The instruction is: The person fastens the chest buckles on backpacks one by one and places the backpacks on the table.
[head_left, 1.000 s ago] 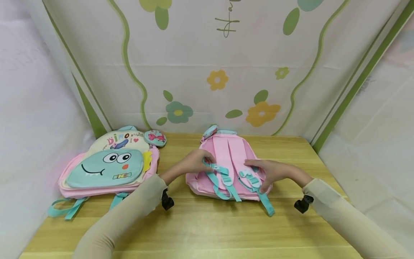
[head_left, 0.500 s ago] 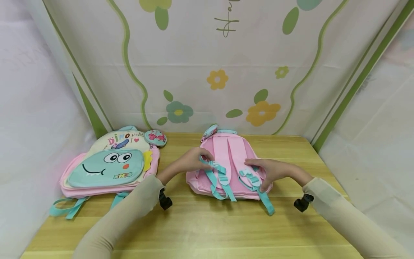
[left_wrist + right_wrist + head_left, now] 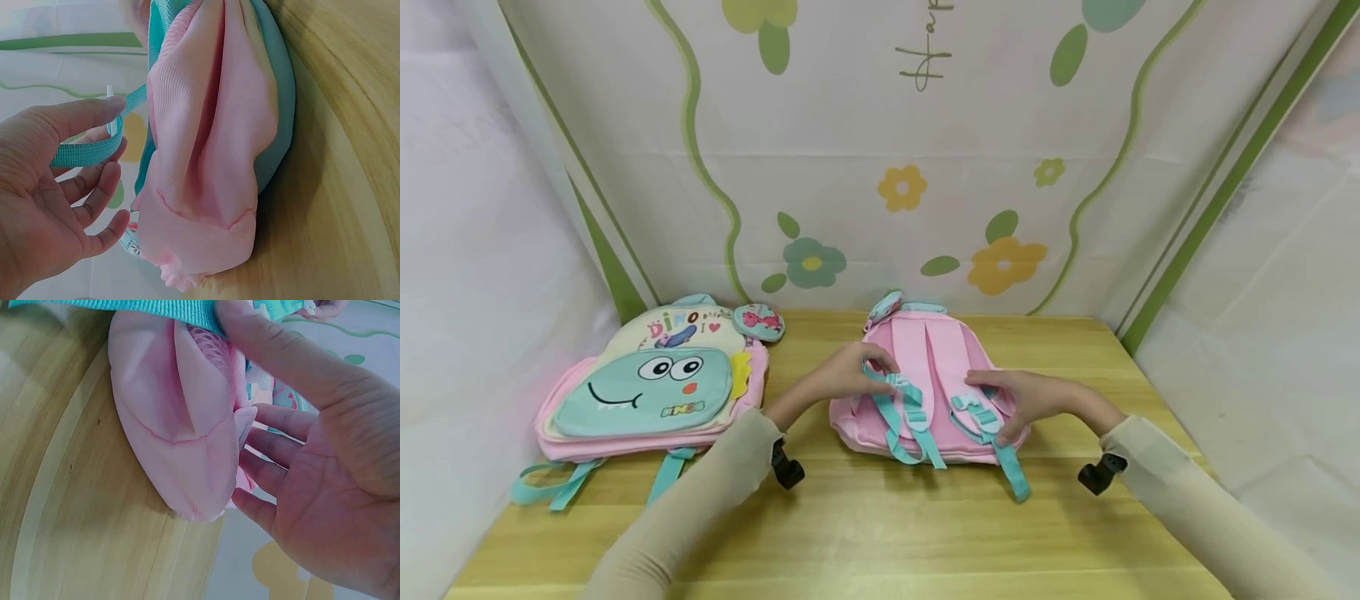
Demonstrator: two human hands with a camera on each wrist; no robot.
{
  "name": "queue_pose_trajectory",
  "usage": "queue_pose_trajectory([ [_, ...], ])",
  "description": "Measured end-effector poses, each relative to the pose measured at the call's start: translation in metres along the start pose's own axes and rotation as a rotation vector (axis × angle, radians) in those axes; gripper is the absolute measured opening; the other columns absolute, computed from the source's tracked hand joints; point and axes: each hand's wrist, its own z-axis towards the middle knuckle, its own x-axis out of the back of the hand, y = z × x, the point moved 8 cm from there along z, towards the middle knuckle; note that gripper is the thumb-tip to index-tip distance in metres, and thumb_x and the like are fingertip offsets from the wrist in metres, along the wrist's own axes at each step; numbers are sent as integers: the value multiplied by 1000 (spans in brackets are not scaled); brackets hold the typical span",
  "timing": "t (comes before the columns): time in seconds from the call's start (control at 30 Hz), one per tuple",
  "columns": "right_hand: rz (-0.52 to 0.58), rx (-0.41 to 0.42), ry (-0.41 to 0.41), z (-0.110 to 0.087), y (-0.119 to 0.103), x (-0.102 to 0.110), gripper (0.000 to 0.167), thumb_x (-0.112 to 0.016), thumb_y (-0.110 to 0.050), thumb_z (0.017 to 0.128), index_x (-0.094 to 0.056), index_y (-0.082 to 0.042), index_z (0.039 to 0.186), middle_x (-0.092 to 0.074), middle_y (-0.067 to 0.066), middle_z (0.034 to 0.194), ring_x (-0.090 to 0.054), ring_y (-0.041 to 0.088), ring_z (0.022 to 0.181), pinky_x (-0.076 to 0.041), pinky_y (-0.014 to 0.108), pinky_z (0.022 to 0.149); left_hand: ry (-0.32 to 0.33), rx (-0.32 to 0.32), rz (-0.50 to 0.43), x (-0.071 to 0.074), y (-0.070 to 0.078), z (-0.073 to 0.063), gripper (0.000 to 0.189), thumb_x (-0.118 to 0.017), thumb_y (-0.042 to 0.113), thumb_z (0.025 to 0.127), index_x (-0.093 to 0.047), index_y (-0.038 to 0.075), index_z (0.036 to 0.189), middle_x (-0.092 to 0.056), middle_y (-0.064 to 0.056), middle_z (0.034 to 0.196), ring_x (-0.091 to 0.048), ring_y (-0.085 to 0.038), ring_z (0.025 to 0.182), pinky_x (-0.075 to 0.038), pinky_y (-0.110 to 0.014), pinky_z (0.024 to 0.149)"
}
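A small pink backpack (image 3: 917, 342) lies on its front at the middle of the table, its two pink shoulder straps (image 3: 951, 350) facing up. My left hand (image 3: 850, 369) pinches a teal webbing strap (image 3: 87, 153) between thumb and fingers, beside a white buckle piece. That webbing rises in a loop off the bag's left side, and its loose tail hangs lower down. My right hand (image 3: 1037, 396) spreads over the bag's right side. Its thumb (image 3: 275, 340) is at the other teal webbing (image 3: 169, 309), while its fairly straight fingers (image 3: 275, 447) reach the pink fabric edge.
To the left lies a second backpack (image 3: 647, 387), with a teal dinosaur face, a round teal tag (image 3: 758, 322) and dangling teal straps. A wooden table (image 3: 865, 533) bears both bags. Flower-print cloth (image 3: 820, 108) hangs behind, with pale cloth at both sides.
My left hand has drawn the teal webbing slightly to the left, and its loose tail has shifted left with it. The right hand stays at the bag's right side.
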Motion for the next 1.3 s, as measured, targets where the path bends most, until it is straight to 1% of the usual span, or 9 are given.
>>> queue_pose_trajectory([
  [0.27, 16, 6, 6, 1, -2, 0, 98, -87, -36, 80, -36, -1, 156, -30, 22, 165, -24, 46, 153, -23, 65, 120, -10, 8, -14, -3, -8, 5, 21, -86, 21, 83, -76, 13, 101, -74, 2, 97, -63, -12, 92, -53, -25, 85],
  [0.4, 16, 15, 26, 2, -7, 1, 92, -84, -39, 84, -40, -1, 154, -32, 22, 164, -27, 44, 152, -25, 63, 120, -17, 9, -44, -4, -11, 8, 20, -85, 19, 84, -76, 12, 101, -74, 1, 97, -63, -12, 91, -53, -25, 84],
  [0.77, -38, 59, 154, 6, -16, -2, 73, -81, -38, 88, -54, -5, 146, -45, 20, 157, -42, 41, 144, -39, 60, 113, -25, -16, -120, -8, -16, 15, 19, -83, 17, 85, -77, 14, 103, -75, 0, 99, -64, -13, 92, -54, -27, 84],
  [0.87, -41, 57, 179, 7, -14, -3, 70, -82, -38, 87, -57, -6, 144, -46, 19, 157, -44, 41, 143, -41, 59, 112, -22, -28, -121, -8, -14, 16, 20, -83, 19, 86, -77, 13, 104, -75, -1, 100, -64, -13, 92, -55, -28, 85],
  [1.0, -24, 52, 200, 8, -11, -4, 68, -81, -40, 87, -59, -8, 142, -47, 17, 156, -45, 39, 143, -42, 59, 111, -23, -21, -129, -7, -13, 16, 21, -83, 20, 86, -77, 13, 106, -75, -1, 101, -63, -13, 93, -54, -27, 85],
  [1.07, -27, 58, 213, 9, -10, -4, 64, -79, -40, 89, -60, -9, 142, -49, 17, 155, -47, 37, 141, -44, 56, 109, -21, -12, -136, -8, -14, 16, 22, -83, 20, 87, -77, 13, 107, -74, -1, 102, -62, -14, 93, -53, -26, 85],
  [1.13, -33, 64, 227, 10, -10, -4, 59, -77, -38, 92, -61, -8, 141, -51, 16, 153, -53, 34, 136, -49, 49, 104, -17, -8, -147, -8, -14, 16, 22, -82, 20, 87, -76, 13, 108, -74, -1, 103, -62, -14, 94, -53, -26, 85],
  [1.23, -42, 67, 253, 11, -9, -2, 53, -74, -35, 94, -63, -8, 138, -55, 16, 150, -60, 27, 119, -53, 36, 92, -11, -18, -161, -9, -15, 17, 23, -82, 19, 88, -76, 12, 109, -74, -3, 103, -62, -14, 94, -53, -26, 85],
  [1.3, -41, 66, 265, 12, -9, -1, 50, -74, -33, 94, -65, -8, 136, -56, 16, 148, -61, 24, 111, -52, 31, 87, -7, -25, -169, -10, -15, 18, 23, -82, 19, 87, -76, 11, 109, -74, -3, 103, -62, -14, 94, -53, -26, 85],
])
